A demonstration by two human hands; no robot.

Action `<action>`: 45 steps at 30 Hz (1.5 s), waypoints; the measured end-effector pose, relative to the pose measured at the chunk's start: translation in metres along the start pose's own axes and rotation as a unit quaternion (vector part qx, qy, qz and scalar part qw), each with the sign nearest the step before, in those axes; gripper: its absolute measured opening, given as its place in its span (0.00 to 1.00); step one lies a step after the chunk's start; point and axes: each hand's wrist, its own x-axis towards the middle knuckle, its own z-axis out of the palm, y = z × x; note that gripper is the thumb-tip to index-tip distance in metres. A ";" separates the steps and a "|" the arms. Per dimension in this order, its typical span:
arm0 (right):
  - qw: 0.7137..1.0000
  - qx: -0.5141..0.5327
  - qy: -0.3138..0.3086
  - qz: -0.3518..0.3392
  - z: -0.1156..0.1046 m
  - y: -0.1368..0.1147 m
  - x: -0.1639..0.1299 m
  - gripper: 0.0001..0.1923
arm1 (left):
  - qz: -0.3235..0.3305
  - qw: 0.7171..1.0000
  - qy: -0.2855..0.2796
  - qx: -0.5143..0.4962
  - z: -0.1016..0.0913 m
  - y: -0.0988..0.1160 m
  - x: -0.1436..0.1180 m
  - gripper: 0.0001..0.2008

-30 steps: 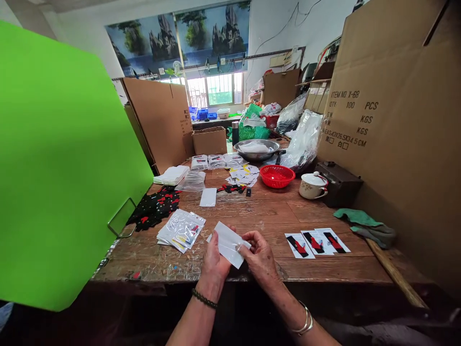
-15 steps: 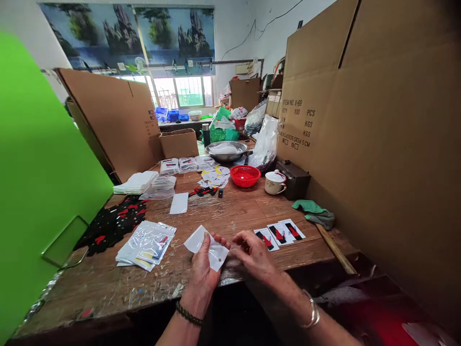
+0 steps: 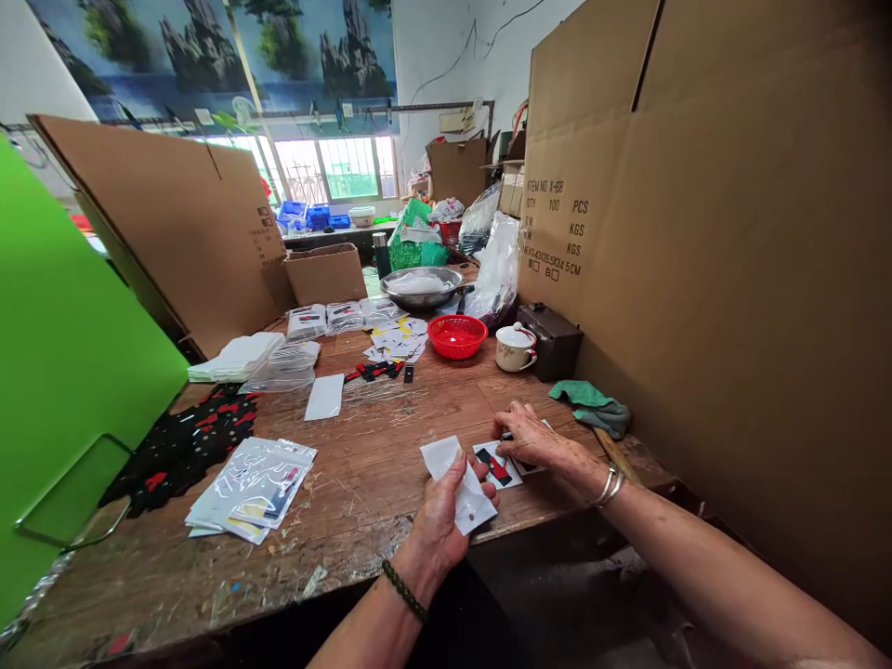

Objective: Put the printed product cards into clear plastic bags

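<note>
My left hand [image 3: 440, 511] is closed around a small white plastic bag [image 3: 468, 502], with the thumb pressed on its face and a small round hole near its lower end. Just to the right, my right hand [image 3: 530, 437] reaches down over the printed cards, its fingers curled at the edge of one and its palm hiding most of it. Beside those fingertips lies a white card [image 3: 497, 466] with a black and red piece on it. A stack of filled clear bags [image 3: 255, 488] rests on the table to the left.
Black and red pieces [image 3: 185, 441] are heaped at the left. Further back are a red basket [image 3: 457, 336], a lidded cup [image 3: 516, 348], loose cards [image 3: 397, 341] and a metal pan [image 3: 422, 299]. A green cloth [image 3: 592, 406] lies on a wooden handle; a large carton [image 3: 731, 279] walls the right.
My right hand has moved right, away from the bag and onto the cards. My left hand, still holding the white bag, has shifted right too. The camera view has turned slightly.
</note>
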 end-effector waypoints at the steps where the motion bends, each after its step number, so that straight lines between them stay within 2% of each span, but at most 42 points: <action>1: 1.000 -0.001 -0.011 0.004 -0.002 -0.002 0.001 0.09 | -0.001 1.000 0.005 0.007 0.001 0.000 0.003 0.10; 10: 0.997 -0.016 -0.059 0.039 -0.001 -0.008 0.019 0.05 | -0.001 0.999 0.015 0.030 0.002 -0.003 0.010 0.11; 18: 0.998 0.032 -0.057 0.012 -0.002 -0.024 0.005 0.07 | -0.001 1.000 -0.025 0.014 0.001 -0.003 0.008 0.09; 20: 0.997 0.058 -0.056 0.010 0.001 -0.024 0.003 0.10 | -0.002 1.000 -0.018 0.019 0.001 -0.003 0.008 0.09; 24: 0.986 0.148 -0.044 0.056 0.013 -0.022 0.004 0.29 | -0.013 0.999 -0.009 0.033 0.001 -0.004 0.008 0.12; 27: 0.974 0.201 -0.014 0.106 0.021 -0.024 0.003 0.30 | -0.011 1.000 -0.013 0.017 -0.001 -0.004 0.009 0.12; 30: 0.933 0.336 0.008 0.131 0.022 -0.028 -0.003 0.23 | 0.003 0.999 -0.014 -0.036 -0.007 0.003 0.006 0.10; 33: 0.867 0.493 0.002 0.079 0.018 -0.034 -0.014 0.14 | 0.039 0.996 0.014 -0.083 -0.014 0.018 0.000 0.10; 34: 0.843 0.535 -0.005 0.059 0.017 -0.037 -0.019 0.14 | 0.053 0.994 0.028 -0.093 -0.016 0.024 -0.003 0.10; 36: 0.798 0.601 -0.020 0.041 0.018 -0.046 -0.027 0.20 | 0.082 0.989 0.052 -0.111 -0.020 0.036 -0.010 0.10; 39: 0.745 0.664 -0.049 0.050 0.027 -0.063 -0.039 0.29 | 0.106 0.982 0.066 -0.144 -0.025 0.050 -0.019 0.10; 41: 0.725 0.686 -0.051 0.047 0.036 -0.077 -0.044 0.28 | 0.105 0.980 0.065 -0.158 -0.029 0.057 -0.024 0.12; 45: 0.713 0.699 -0.042 0.041 0.050 -0.102 -0.050 0.33 | 0.127 0.973 0.068 -0.180 -0.040 0.063 -0.029 0.14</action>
